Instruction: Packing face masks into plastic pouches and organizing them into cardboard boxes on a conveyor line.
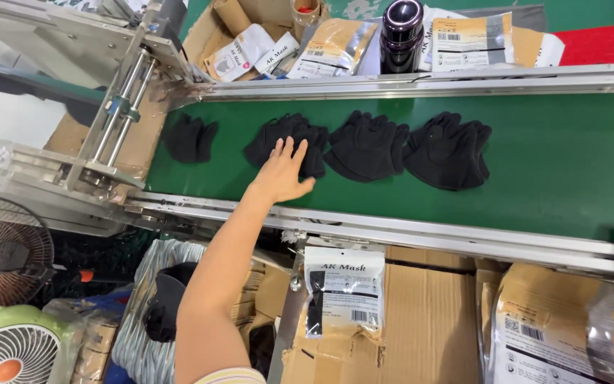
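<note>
Left hand [282, 173] out over green belt [548, 171], fingers spread flat, released, fingertips touching nearest black mask stack [289, 142]. Best pinched whole, lifted clear of stack [367, 146] touching on right. Open belt near front rail [392, 231]; lone mask [190, 139] left. Right hand unseen.
</note>
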